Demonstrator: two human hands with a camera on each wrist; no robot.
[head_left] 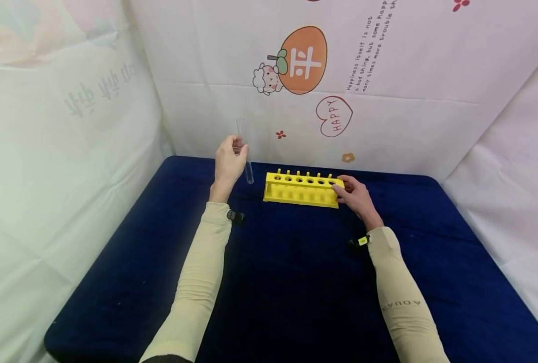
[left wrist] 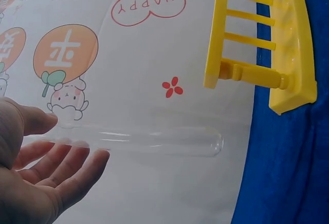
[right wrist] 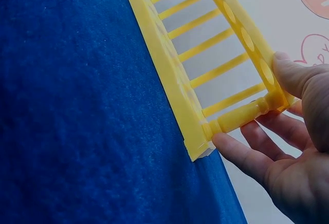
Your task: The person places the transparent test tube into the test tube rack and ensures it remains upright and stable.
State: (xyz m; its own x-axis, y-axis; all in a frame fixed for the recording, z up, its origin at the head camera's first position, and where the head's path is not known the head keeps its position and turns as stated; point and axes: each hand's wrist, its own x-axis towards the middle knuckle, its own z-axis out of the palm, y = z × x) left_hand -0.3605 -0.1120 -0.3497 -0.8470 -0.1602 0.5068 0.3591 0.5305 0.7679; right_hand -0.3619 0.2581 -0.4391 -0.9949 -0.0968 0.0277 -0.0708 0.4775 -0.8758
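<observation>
A yellow test-tube rack (head_left: 301, 189) stands on the blue cloth near the back wall, its row of holes empty. My right hand (head_left: 356, 195) grips the rack's right end (right wrist: 247, 113), thumb on the top bar and fingers against the end post. To the left of the rack my left hand (head_left: 229, 160) is raised and pinches a clear glass test tube (head_left: 245, 151) between thumb and fingertips. The tube (left wrist: 149, 139) is empty and nearly upright, its rounded bottom down, off the rack's left end (left wrist: 257, 34).
A blue cloth (head_left: 291, 272) covers the table. White printed sheets (head_left: 387, 75) hang close behind and on both sides. The table's edges drop off at the left and right.
</observation>
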